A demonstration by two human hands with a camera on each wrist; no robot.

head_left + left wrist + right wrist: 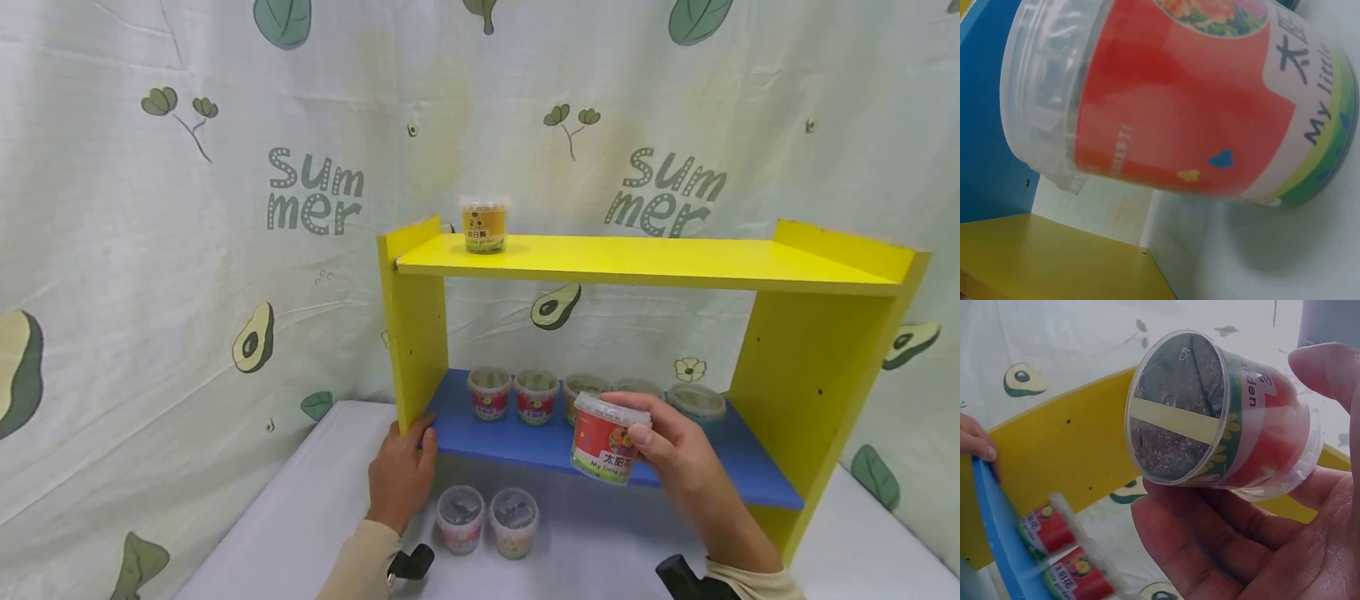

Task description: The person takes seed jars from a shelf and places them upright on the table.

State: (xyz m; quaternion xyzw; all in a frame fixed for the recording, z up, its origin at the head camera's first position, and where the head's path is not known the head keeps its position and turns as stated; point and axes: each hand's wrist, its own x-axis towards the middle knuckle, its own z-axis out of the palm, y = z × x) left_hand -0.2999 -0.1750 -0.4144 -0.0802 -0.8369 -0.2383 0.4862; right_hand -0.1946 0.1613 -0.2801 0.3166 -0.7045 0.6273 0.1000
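Observation:
My right hand (pixel 678 450) holds a clear lidded plastic cup (pixel 603 440) with a red label, between thumb and fingers, in front of the blue shelf board (pixel 498 440). In the right wrist view the cup (pixel 1179 412) is tilted, its base showing dark contents and a pale strip. My left hand (pixel 401 475) grips the lower left front corner of the yellow-and-blue shelf unit (pixel 416 350). Two lidded cups, a pink-labelled cup (pixel 461 518) and a pale cup (pixel 514 523), stand beside that hand. A red-labelled cup (pixel 1185 100) fills much of the left wrist view.
On the blue board stand red-labelled cups (pixel 489 393) at the left and more cups rightward, partly hidden by my right hand. A yellow-labelled cup (pixel 484 227) stands at the left of the yellow top board (pixel 637 258). A printed curtain (pixel 465 100) hangs behind the white table (pixel 300 500).

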